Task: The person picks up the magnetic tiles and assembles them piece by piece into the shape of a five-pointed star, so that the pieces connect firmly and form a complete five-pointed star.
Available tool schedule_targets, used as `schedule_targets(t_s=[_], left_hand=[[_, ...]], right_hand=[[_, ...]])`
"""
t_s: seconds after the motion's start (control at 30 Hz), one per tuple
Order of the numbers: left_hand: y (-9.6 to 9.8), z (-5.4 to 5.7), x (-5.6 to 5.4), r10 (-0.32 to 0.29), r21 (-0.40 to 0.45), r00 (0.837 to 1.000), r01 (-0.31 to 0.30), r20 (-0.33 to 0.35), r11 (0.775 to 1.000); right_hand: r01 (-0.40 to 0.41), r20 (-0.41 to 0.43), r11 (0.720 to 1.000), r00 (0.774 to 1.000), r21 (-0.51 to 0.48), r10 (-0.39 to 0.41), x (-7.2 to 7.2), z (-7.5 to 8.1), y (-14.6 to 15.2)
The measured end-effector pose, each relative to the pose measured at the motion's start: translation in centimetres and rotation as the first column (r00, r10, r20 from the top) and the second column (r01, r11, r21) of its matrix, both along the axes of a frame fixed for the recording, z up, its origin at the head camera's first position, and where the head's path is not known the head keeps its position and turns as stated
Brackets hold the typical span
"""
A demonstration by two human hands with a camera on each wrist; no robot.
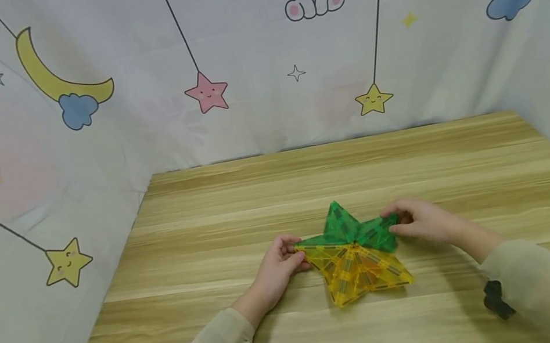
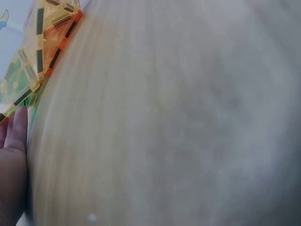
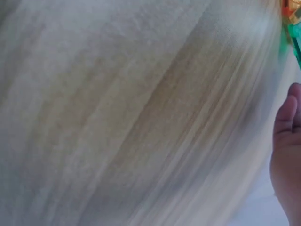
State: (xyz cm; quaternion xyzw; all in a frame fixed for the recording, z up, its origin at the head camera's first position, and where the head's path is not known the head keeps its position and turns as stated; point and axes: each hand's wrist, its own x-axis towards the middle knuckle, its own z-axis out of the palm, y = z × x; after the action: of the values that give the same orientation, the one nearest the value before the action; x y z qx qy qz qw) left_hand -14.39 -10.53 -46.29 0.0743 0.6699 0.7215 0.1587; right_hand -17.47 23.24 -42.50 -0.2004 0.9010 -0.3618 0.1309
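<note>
A star built from see-through magnetic tiles [image 1: 344, 273] sits in the middle of the wooden table, its back points green and its front points yellow, with some orange underneath. At its left point, my left hand [image 1: 280, 264] pinches the tip between thumb and fingers. My right hand [image 1: 427, 221] holds the green point on the right by its outer end. In the left wrist view, yellow and orange tiles [image 2: 56, 35] with dark edge strips show above the left fingers [image 2: 18, 127]. Only a sliver of green tile [image 3: 295, 35] enters the right wrist view, above the right thumb [image 3: 285, 115].
The wooden table [image 1: 257, 191] runs back to a white cloth [image 1: 268, 120] printed with stars, moons and a bunny. Cloth also hangs along the left and right sides. Dark wrist devices sit on the left sleeve [image 1: 224, 337] and the right sleeve [image 1: 537, 269].
</note>
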Motion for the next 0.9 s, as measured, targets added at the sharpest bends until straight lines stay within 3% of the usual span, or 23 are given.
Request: schedule_targets(t_s=[0.27,0.5,0.9], left_hand=[[0.1,0.1,0.0,0.043,0.008,0.999,-0.043,-0.003,0.999],[0.2,0.2,0.0,0.045,0.004,0.999,-0.045,0.002,0.999],[0.1,0.0,-0.2,0.049,0.026,0.998,-0.050,0.025,0.998]], right_hand=[[0.010,0.018,1.000,1.000,-0.001,-0.010,0.6,0.0,-0.2],[0.010,-0.014,1.000,1.000,-0.004,-0.010,1.2,-0.1,-0.2],[0.009,0.000,0.999,1.000,-0.039,-0.009,1.7,-0.1,0.0]])
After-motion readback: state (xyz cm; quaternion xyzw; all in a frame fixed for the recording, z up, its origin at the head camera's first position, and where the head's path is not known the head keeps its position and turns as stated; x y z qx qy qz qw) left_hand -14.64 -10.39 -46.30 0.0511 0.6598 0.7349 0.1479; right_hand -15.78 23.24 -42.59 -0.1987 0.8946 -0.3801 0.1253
